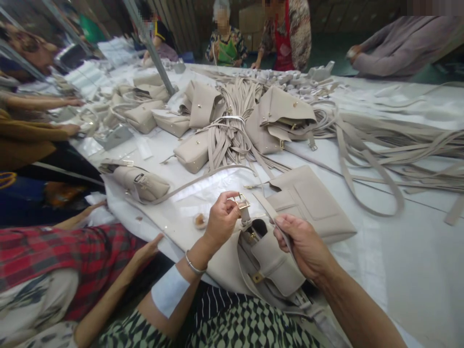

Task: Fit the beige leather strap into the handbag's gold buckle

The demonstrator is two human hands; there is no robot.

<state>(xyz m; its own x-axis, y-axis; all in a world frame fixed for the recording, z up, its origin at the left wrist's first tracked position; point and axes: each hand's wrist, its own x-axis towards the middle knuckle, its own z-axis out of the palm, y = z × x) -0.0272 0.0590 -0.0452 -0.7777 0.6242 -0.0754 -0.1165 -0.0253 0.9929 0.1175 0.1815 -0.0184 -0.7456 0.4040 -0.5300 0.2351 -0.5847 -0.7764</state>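
My left hand (224, 218) is closed, its fingertips pinching a gold buckle (241, 201) on a short tab of a beige handbag. In my right hand (302, 244), closed thumb over fingers, is a long beige strap (266, 207) whose free end points toward the buckle, a small gap apart. The beige handbag (277, 261) rests below both hands at the table edge, its top partly open with a dark inside and a gold clasp on its front. Just beyond my right hand lies a flat beige bag (311, 200).
A bundle of beige straps (232, 128) lies mid-table among several beige bags (206, 104). More straps (398, 145) spread to the right. A beige bag (145, 183) sits at left. Co-workers surround the table; one in a red checked sleeve (90, 256) is close on my left.
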